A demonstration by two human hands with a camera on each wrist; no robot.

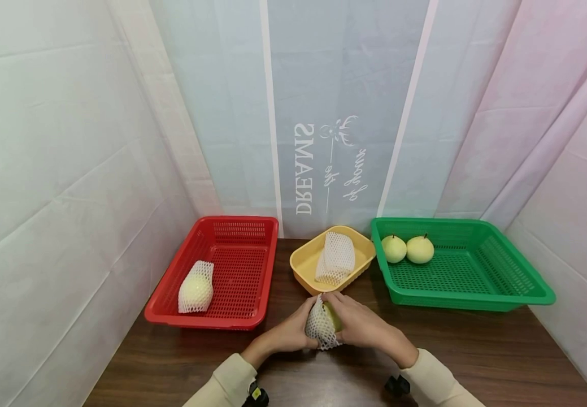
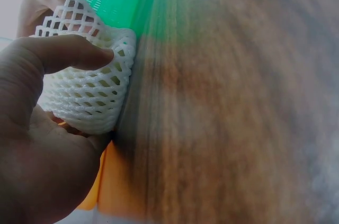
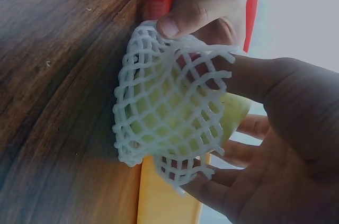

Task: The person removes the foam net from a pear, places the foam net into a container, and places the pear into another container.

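Observation:
Between both hands, just over the near table, is a pale green pear (image 3: 164, 105) partly covered by a white foam net sleeve (image 1: 320, 326). My left hand (image 1: 293, 329) grips the sleeved side, its thumb lying across the mesh in the left wrist view. From the other side my right hand (image 1: 363, 321) holds the pear and the sleeve's open edge, the thumb under the mesh and the fingers curled round behind. The pear's bare side shows toward the right palm.
A red basket (image 1: 207, 323) at left holds one sleeved pear (image 1: 195, 291). In the middle, a yellow tray (image 1: 303, 261) contains folded foam net sleeves (image 1: 338, 254). Two bare pears (image 1: 420, 250) sit in the green basket (image 1: 471, 301) at right. A printed curtain (image 1: 344, 68) hangs behind.

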